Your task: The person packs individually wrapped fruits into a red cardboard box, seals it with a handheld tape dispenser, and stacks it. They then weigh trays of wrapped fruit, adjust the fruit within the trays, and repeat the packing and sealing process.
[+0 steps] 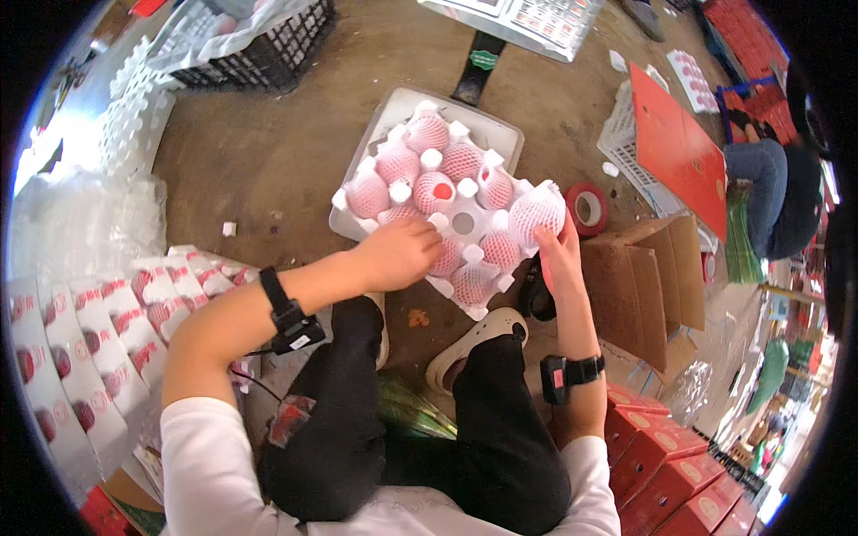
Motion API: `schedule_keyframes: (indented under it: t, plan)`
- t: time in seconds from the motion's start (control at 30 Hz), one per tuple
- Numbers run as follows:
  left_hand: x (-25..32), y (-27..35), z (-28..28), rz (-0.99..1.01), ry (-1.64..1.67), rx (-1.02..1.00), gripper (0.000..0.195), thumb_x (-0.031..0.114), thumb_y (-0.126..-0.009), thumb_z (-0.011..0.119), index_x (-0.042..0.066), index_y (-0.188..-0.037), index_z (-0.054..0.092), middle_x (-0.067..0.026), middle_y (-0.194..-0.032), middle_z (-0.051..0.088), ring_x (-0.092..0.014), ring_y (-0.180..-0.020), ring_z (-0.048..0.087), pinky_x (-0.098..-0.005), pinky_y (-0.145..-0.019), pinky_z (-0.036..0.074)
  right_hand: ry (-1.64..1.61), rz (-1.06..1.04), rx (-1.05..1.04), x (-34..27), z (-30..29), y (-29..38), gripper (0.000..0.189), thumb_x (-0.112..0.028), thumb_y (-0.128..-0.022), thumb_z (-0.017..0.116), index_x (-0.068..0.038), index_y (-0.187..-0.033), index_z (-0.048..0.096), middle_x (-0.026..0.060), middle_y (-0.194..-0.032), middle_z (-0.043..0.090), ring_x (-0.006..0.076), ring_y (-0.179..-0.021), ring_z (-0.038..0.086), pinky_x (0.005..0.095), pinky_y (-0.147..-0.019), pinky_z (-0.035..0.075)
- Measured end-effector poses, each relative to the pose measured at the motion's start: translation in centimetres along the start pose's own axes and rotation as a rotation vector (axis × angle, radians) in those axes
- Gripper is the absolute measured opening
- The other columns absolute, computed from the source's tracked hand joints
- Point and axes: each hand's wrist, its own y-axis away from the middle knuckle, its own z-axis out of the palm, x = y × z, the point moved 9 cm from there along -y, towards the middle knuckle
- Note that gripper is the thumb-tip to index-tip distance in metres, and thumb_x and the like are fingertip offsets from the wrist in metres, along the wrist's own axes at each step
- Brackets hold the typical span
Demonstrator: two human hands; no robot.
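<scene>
A white foam tray point(473, 253) of net-wrapped fruit rests on the platform of a weighing scale point(375, 127). My right hand point(562, 251) grips a fruit in a pink foam net point(538, 213) at the tray's right edge. Over the tray's near left side lies my left hand point(404, 254), its fingers bent down against a wrapped fruit point(445, 260). Whether they grip that fruit is hidden. A bare cup point(464, 224) shows between the hands. In the middle, red skin shows through the open net of one fruit point(436, 192).
Beyond the tray rises the scale's post point(479, 67) with its keypad head point(536, 20). A black crate point(248, 53) stands far left, printed cartons point(100, 348) near left. On the right are red tape point(587, 209), an open cardboard box point(630, 295), red boxes point(670, 462) and a seated person point(771, 194).
</scene>
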Motion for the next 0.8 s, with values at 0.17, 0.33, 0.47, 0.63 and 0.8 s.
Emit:
schedule_keyframes:
  t: [0.17,0.33,0.47,0.63,0.8]
  plan:
    - [1.0,-2.8,4.7,0.032,-0.372,0.075,0.041,0.032,-0.084,0.058,0.004,-0.115,0.064,-0.0066,-0.114,0.064,-0.023,-0.126,0.049,-0.0511,-0.118,0.019,0.149,0.106,-0.124,0.1,2.1,1.7,0.071,-0.010,-0.077,0.078,0.001,-0.138,0.043,0.0091,-0.124,0.057,0.0182,-0.114,0.056,0.0338,-0.098,0.047]
    - [0.7,-2.8,4.8,-0.041,-0.177,0.022,0.046,0.040,-0.075,0.069,0.008,-0.107,0.066,-0.0030,-0.114,0.063,-0.022,-0.130,0.044,-0.0501,-0.118,0.020,1.029,-0.200,-0.180,-1.6,6.2,0.1,0.071,-0.018,-0.069,0.081,0.002,-0.129,0.048,0.0188,-0.123,0.056,0.0277,-0.114,0.058,0.0378,-0.097,0.046]
    - [0.3,-1.9,4.3,0.008,-0.131,0.146,0.044,0.040,-0.070,0.071,0.008,-0.099,0.068,-0.0021,-0.109,0.063,-0.022,-0.123,0.048,-0.0465,-0.116,0.025,1.516,-0.416,-0.254,0.7,10.1,-0.1,0.068,-0.019,-0.064,0.080,0.000,-0.123,0.053,0.0169,-0.112,0.059,0.0349,-0.103,0.057,0.0428,-0.090,0.049]
    - [0.6,-1.7,3.5,0.042,-0.149,0.213,0.040,0.038,-0.069,0.071,0.007,-0.095,0.069,-0.0035,-0.102,0.064,-0.024,-0.119,0.050,-0.0438,-0.110,0.031,1.614,-0.423,-0.220,1.3,10.5,-0.5,0.068,-0.022,-0.064,0.082,0.000,-0.122,0.055,0.0139,-0.111,0.061,0.0326,-0.103,0.057,0.0432,-0.089,0.047]
    - [0.8,-1.3,3.9,0.015,-0.182,0.188,0.041,0.036,-0.070,0.069,0.007,-0.100,0.070,-0.0041,-0.109,0.065,-0.025,-0.121,0.050,-0.0429,-0.106,0.035,1.771,-0.420,-0.233,1.4,11.3,-0.3,0.066,-0.023,-0.064,0.082,-0.001,-0.120,0.056,0.0106,-0.108,0.062,0.0303,-0.101,0.057,0.0435,-0.086,0.043]
